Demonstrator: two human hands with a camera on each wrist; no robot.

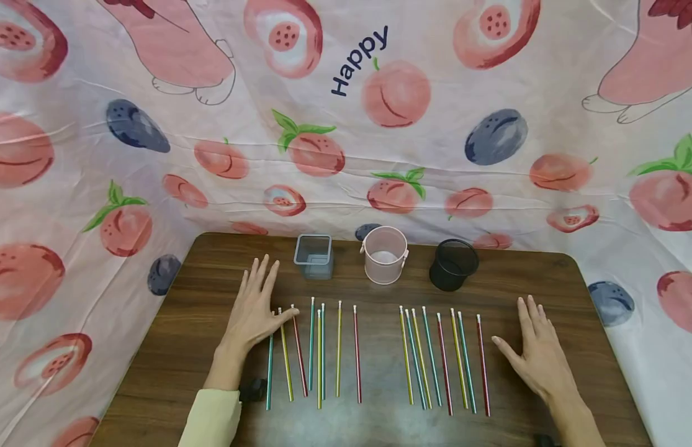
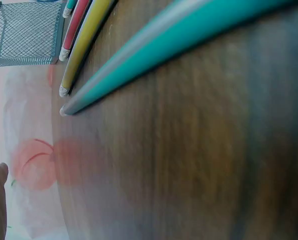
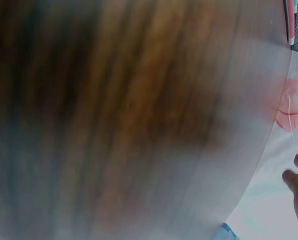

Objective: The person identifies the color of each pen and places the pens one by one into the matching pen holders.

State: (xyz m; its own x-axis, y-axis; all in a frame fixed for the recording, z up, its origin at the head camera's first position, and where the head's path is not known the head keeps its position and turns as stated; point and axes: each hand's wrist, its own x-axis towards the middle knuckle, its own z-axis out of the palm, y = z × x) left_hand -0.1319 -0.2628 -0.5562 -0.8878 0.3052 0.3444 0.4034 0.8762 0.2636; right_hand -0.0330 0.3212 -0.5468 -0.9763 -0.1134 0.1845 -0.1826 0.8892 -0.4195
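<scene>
Two groups of thin coloured pencils lie side by side on the brown wooden table [image 1: 373, 428]: a left group [image 1: 318, 354] and a right group [image 1: 443, 363], in teal, yellow and red. My left hand [image 1: 255, 308] lies flat with fingers straight, its thumb over the tops of the leftmost pencils. My right hand [image 1: 538, 347] rests flat on the wood just right of the right group, touching no pencil. In the left wrist view a teal pencil [image 2: 179, 47], a yellow one [image 2: 84, 42] and a red one [image 2: 74, 25] run close by.
Three holders stand in a row at the back: a grey mesh square cup [image 1: 313, 256], a pink bucket [image 1: 385, 254] and a black mesh round cup [image 1: 453, 264]. A peach-print cloth [image 1: 346, 124] hangs behind and at both sides of the table.
</scene>
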